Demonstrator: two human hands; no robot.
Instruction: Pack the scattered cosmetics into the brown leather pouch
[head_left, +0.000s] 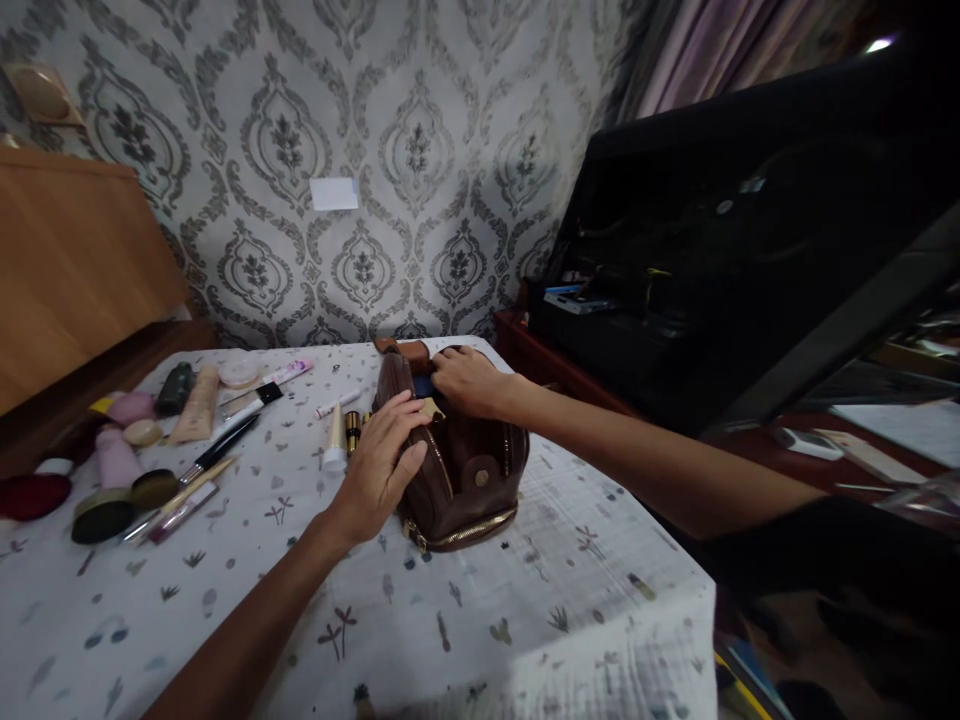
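A brown leather bag [469, 470] with gold zips lies on the white patterned cloth [525, 620] in the middle of the table. My left hand [382, 465] rests on the bag's left side, fingers curled over its top edge beside a small tan item. My right hand [469, 380] reaches from the right and is closed at the bag's open top, fingers pressed on something blue that I cannot make out.
Cosmetics lie spread at the left: tubes [196, 405], brushes [217, 450], round compacts [101, 515], pink bottles [116, 455], lipsticks [351, 430]. A wooden headboard [67, 260] stands at the far left. A dark open case [712, 260] on a red-brown stand sits to the right.
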